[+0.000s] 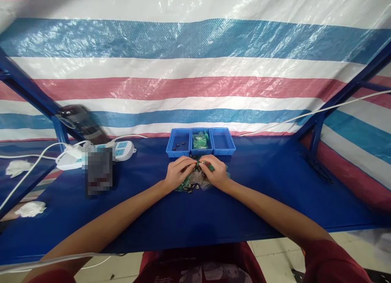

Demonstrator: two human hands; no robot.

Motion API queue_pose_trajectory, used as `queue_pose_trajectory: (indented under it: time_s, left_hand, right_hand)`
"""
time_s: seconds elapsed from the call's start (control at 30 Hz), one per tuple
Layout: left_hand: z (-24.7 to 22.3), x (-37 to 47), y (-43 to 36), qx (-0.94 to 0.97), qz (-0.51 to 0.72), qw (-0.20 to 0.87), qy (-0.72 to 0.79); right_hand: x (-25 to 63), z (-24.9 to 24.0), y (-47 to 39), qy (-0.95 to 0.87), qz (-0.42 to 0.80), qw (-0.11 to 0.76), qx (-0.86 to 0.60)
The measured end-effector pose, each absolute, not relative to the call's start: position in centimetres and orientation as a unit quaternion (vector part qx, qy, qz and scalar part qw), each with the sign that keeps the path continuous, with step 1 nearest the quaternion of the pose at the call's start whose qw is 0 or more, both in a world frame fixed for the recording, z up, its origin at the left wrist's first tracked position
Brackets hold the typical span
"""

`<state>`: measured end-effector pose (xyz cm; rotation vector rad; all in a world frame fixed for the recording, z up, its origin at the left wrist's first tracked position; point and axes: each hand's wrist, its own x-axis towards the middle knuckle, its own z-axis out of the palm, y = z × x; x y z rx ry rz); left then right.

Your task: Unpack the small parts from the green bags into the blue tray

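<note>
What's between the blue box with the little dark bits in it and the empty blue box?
Another blue box, with green packets inside it. The head view shows that.

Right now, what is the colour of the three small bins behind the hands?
The bins are blue, best seen in the head view.

Your fingertips [195, 162] at centre obscure the small item between them; pixelation masks a dark object [99, 172] at left.
</note>
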<state>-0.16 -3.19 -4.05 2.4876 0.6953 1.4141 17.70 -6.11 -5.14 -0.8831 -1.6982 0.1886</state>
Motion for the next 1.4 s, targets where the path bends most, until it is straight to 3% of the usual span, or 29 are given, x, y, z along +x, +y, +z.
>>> queue_pose_trajectory:
  time_s: [1.4]
  left_hand:
    - [-4.15, -0.1, -2.94, 0.839, 0.476, 0.11, 0.241]
  right_hand:
    - [17.82, -5.23, -6.07, -0.719, 0.085, 0.569, -0.391]
